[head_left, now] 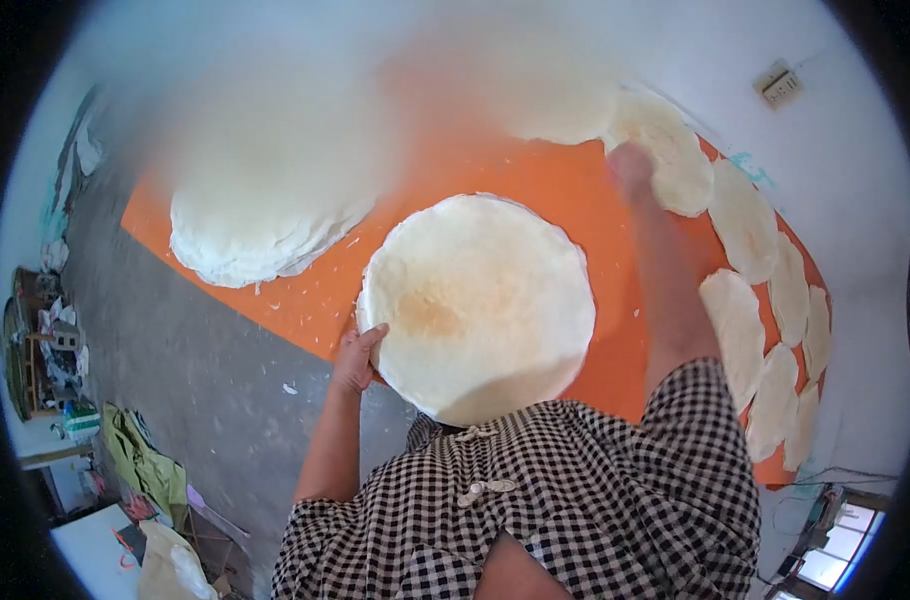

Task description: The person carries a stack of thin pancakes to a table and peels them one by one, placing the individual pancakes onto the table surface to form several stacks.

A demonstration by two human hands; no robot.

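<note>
Orange sheet [535, 185] spread over the grey floor [205, 370], bearing flat rounds of pale dough. A stack of rounds [265, 215] lies at its left part; a row of single rounds [765, 300], edges overlapping, follows its right border. Pale crumbs [310, 300] dot the sheet near its lower edge.

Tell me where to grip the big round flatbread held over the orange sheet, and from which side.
Probably the thin rim of the big round flatbread, from its sides: it is broad and flat, and the left hand holds its left edge. The right side is free.
</note>
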